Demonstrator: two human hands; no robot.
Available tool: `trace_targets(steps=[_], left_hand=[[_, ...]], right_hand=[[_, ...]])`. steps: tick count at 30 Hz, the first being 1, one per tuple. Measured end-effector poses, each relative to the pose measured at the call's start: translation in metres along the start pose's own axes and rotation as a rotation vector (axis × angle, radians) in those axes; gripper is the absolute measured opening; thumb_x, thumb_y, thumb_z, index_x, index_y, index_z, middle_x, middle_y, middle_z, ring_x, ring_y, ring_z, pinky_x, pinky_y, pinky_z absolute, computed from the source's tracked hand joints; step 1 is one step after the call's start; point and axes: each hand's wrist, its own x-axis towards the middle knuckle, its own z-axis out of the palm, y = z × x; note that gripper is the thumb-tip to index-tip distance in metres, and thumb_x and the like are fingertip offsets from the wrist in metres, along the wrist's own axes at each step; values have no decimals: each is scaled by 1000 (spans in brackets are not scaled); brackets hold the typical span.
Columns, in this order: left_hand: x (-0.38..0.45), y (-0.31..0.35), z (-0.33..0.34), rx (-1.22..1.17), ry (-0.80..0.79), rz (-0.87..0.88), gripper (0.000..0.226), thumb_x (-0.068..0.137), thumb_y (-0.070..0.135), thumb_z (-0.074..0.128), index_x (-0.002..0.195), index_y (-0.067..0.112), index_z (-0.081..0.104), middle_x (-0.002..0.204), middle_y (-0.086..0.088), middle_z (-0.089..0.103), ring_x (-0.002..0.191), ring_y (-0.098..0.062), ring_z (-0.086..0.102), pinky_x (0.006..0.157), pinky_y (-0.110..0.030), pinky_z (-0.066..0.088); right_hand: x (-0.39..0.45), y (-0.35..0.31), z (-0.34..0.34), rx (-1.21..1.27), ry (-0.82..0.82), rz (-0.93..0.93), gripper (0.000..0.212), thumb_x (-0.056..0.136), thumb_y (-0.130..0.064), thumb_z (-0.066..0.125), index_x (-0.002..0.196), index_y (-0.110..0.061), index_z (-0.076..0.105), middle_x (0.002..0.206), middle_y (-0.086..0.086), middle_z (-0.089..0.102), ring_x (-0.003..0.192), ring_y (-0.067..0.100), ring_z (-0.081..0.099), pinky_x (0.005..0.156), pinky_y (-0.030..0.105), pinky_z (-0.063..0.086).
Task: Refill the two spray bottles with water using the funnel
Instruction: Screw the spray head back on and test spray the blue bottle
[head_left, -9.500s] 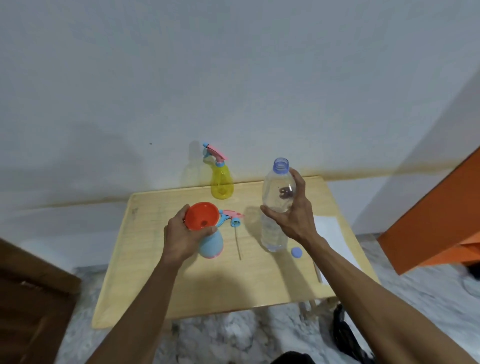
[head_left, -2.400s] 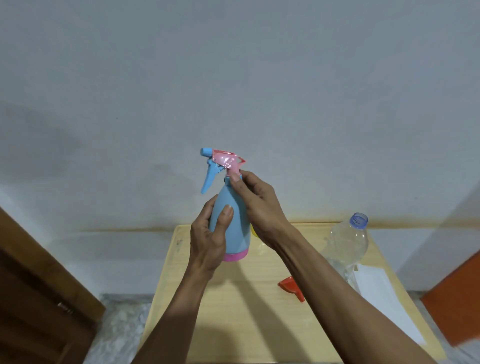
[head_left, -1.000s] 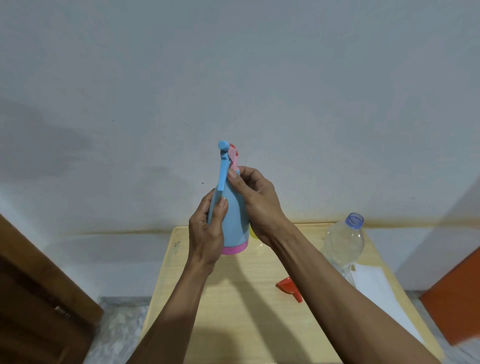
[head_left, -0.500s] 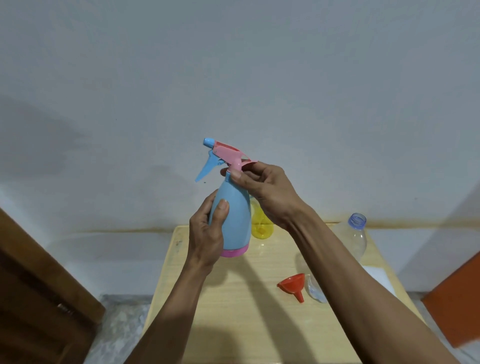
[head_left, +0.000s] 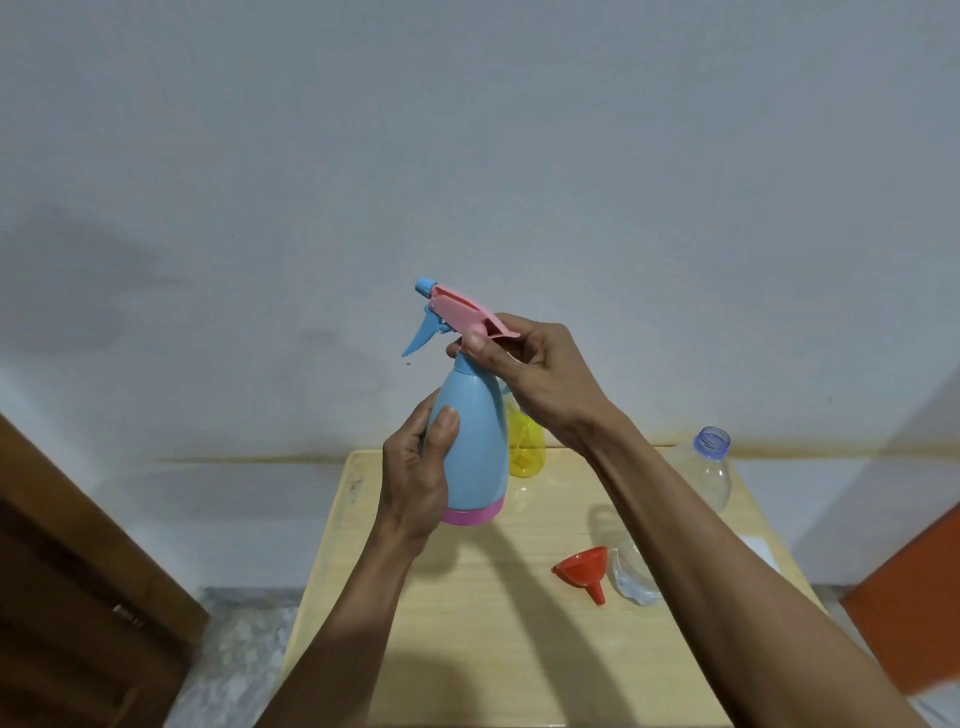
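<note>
On table (head_left: 467, 649): funnel (head_left: 583, 569), clear bottle (head_left: 701, 478), yellow sprayer (head_left: 525, 452).

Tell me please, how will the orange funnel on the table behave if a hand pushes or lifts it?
The orange funnel lies on its side on the table, so a push would probably roll it in a curve around its narrow spout. It looks like thin moulded plastic, likely light and stiff, easy to lift by the rim. Being so light, a passing forearm could easily knock it.

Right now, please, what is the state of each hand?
Left hand: grips the blue spray bottle by its body.
Right hand: pinches the spray head at the neck.
</note>
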Motion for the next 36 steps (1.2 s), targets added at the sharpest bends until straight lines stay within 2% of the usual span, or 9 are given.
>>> trace_targets(steps=[4,7,11,15,19,22,26,31,36], left_hand=[[2,2,-3,-2,-37,12,45,84,58,51,117,31,66,105,-1,71,93,-24,70,71,-42,59],[1,-3,1,59,37,41,43,83,61,51,115,36,65,104,6,70,94,-18,69,70,-35,59],[-2,-12,10,167,156,108,55,83,65,51,123,30,63,110,15,68,100,-7,65,76,-23,55],[-7,-19,16,220,236,173,67,84,65,50,132,19,60,119,10,66,105,0,62,77,-15,53],[-12,-17,24,266,296,258,56,86,58,49,130,24,58,114,32,55,101,20,56,78,-1,44],[-13,-20,25,267,304,237,52,87,61,48,128,30,57,115,31,57,102,15,58,77,-6,47],[-11,-27,20,165,235,92,66,85,67,49,134,24,59,122,7,66,108,-12,65,82,-34,60],[-13,-13,16,53,92,24,54,86,60,50,124,26,66,112,8,71,103,-15,67,74,-28,56],[-21,-9,21,17,55,-4,46,85,59,51,118,31,68,106,8,72,97,-14,69,71,-29,58]], right_hand=[[-2,-6,-1,60,-103,-7,30,104,-25,55,132,-16,63,114,3,76,116,19,67,107,38,49],[-5,-4,7,-36,4,-25,24,104,-29,56,122,-20,68,104,-3,78,104,16,70,98,35,52],[-8,2,20,-106,183,-11,21,104,-32,55,109,-19,71,92,-7,76,83,4,67,80,25,52],[-10,6,31,-202,289,-43,15,104,-33,54,101,-28,68,84,-12,73,80,3,66,79,31,54],[-12,5,36,-253,353,-41,19,104,-32,53,103,-22,69,80,-14,71,79,4,66,77,30,54],[-12,4,32,-273,329,-21,19,103,-34,54,96,-24,69,82,-9,73,78,8,66,76,30,54],[-11,4,10,-183,151,28,24,96,-42,65,108,-23,75,93,-11,76,89,3,69,84,31,57],[-14,5,-9,-213,17,21,46,94,-46,67,134,-24,61,121,-10,68,113,2,62,102,33,50],[-19,6,-25,-80,-49,60,48,92,-34,73,136,-21,59,128,-6,68,122,2,61,111,36,46]])
